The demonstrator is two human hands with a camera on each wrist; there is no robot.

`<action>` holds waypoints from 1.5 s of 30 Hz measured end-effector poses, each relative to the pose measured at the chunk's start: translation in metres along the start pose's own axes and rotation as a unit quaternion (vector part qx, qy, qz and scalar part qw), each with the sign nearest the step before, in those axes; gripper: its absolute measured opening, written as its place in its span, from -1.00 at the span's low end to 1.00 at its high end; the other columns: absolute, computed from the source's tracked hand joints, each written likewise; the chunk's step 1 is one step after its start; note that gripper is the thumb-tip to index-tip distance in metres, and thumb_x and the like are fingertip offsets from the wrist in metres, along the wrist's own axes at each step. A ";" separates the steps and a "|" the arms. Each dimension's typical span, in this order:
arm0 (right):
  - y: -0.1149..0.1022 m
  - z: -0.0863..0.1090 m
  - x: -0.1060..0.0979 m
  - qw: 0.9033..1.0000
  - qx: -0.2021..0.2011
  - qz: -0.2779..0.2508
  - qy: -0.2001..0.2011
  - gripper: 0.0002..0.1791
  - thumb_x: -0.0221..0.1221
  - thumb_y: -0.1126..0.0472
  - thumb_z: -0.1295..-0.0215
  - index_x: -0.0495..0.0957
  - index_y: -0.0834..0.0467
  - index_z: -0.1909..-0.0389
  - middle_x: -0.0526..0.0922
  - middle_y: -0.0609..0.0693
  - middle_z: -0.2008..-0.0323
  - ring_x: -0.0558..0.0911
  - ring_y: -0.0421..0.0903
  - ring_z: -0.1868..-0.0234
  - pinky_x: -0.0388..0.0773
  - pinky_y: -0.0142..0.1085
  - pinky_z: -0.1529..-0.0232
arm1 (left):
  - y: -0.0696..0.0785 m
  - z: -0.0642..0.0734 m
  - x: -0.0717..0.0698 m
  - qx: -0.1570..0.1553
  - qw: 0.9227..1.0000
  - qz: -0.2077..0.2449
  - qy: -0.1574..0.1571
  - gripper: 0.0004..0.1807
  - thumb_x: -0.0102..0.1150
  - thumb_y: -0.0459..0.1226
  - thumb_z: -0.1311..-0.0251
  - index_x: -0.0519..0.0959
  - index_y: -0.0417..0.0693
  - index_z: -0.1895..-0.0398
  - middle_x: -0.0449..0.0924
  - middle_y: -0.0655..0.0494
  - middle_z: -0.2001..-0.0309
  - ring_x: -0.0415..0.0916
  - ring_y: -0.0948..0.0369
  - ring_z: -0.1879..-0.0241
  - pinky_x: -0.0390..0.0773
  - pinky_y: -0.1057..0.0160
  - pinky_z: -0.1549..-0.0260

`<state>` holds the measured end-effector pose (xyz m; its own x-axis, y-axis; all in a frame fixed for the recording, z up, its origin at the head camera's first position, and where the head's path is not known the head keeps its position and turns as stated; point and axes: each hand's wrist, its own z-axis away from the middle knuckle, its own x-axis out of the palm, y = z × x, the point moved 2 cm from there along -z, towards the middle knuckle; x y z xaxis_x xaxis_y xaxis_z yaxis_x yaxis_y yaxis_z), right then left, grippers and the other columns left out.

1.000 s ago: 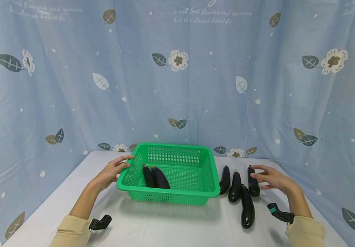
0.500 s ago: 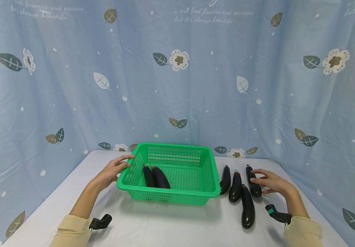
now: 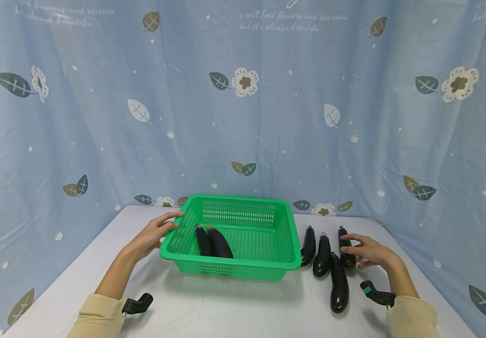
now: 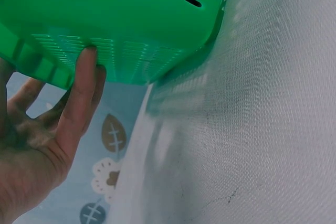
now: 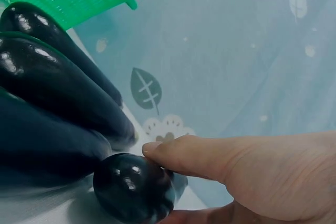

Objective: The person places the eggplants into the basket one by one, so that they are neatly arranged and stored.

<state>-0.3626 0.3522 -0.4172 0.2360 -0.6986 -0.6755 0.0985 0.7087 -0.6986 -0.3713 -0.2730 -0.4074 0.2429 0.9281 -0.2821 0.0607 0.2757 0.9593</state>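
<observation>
In the head view, your eggplant has swung slightly since half a second ago: its stem end has moved a little toward the right edge of the bench, and it leans less to the left. Your right hand has shifted slightly with it. Your left hand and the basket match the earlier frame. The eggplant lies near the bench's far right corner, stem end toward the far edge, round end toward you; its long axis runs nearly far to near. Three others lie between it and the basket: the near one, the middle one and the left one, all stems away from you. Two more, and, lie in the basket's left half, stems also toward the far edge.

In the left wrist view, your left hand is partly bent at the basket's rim, fingers reaching below it against the outer wall; with the head view, you have the rim gripped.

In the right wrist view, the eggplant's round end faces the lens, its axis running away. Your right hand is narrowed around it, thumb on one side, a finger on the other.
</observation>
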 end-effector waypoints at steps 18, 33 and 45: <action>-0.003 -0.001 0.005 0.999 0.010 -0.020 0.023 -0.31 0.19 0.04 -0.35 0.22 0.29 -0.37 0.33 0.29 0.06 0.44 0.02 0.27 0.69 -0.08 0.26 | -0.002 0.000 0.000 0.011 1.000 0.007 -0.004 -0.42 0.00 -0.02 -0.45 0.21 0.19 -0.48 0.28 -0.25 -0.38 0.59 0.05 -0.07 0.69 -0.04 0.33; 0.000 0.005 -0.004 0.998 0.025 -0.047 0.017 -0.27 0.14 0.01 -0.35 0.18 0.31 -0.40 0.20 0.57 -0.26 0.59 0.29 0.04 0.70 -0.04 0.19 | -0.004 -0.002 -0.001 0.004 1.000 0.006 0.002 -0.45 -0.03 -0.05 -0.47 0.22 0.18 -0.48 0.31 -0.25 -0.36 0.57 0.07 -0.09 0.69 -0.03 0.28; -0.003 0.012 -0.009 0.996 0.006 -0.082 0.018 -0.28 0.13 0.02 -0.38 0.17 0.26 -0.44 0.20 0.55 -0.30 0.65 0.16 0.06 0.69 -0.04 0.18 | -0.003 -0.001 -0.001 0.004 1.000 -0.005 0.004 -0.43 -0.01 0.00 -0.45 0.23 0.21 -0.47 0.24 -0.22 -0.42 0.47 -0.03 -0.22 0.68 -0.01 0.29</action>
<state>-0.3535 0.3579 -0.4065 0.1809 -0.8080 -0.5608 0.1452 0.5859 -0.7973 -0.3722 -0.2741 -0.4098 0.2350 0.9275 -0.2908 0.0703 0.2822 0.9568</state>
